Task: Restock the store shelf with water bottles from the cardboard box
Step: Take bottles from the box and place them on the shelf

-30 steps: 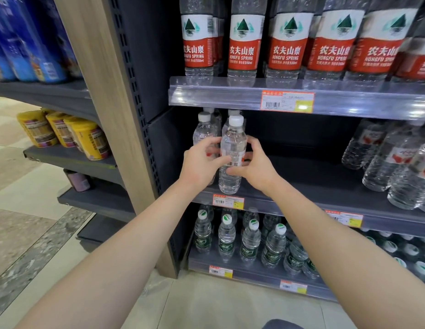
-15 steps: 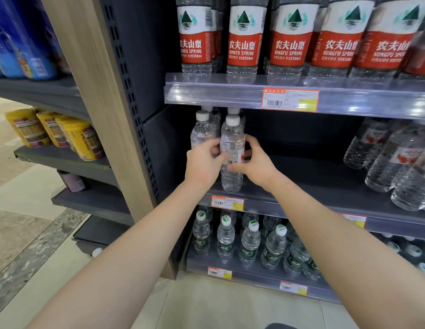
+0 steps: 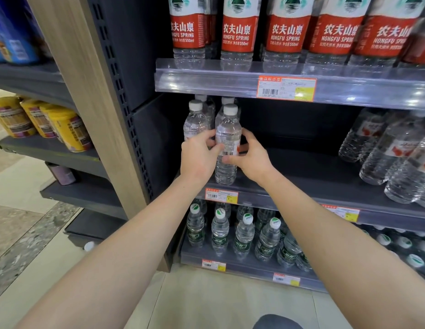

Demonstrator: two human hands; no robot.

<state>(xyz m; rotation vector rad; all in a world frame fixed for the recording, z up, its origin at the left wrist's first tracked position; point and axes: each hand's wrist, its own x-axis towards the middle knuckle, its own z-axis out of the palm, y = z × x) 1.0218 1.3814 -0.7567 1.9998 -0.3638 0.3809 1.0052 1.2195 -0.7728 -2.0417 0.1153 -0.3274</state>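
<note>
Shelving (image 3: 140, 55) is stocked with water: red-labelled bottles (image 3: 237, 34) are ranged on top, green-capped bottles (image 3: 219, 231) at the bottom. On the dark middle shelf (image 3: 301, 167), at its front left, a clear water bottle (image 3: 227, 129) is stood upright, just beside a white-capped neighbour (image 3: 195, 122). It is grasped at the label from both sides, with left hand (image 3: 197, 157) and right hand (image 3: 253, 160) curled round it.

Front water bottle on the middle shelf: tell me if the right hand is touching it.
Touching. The head view shows the right hand gripping the front water bottle: its thumb lies across the bottle's front, fingers curled round behind.
</note>
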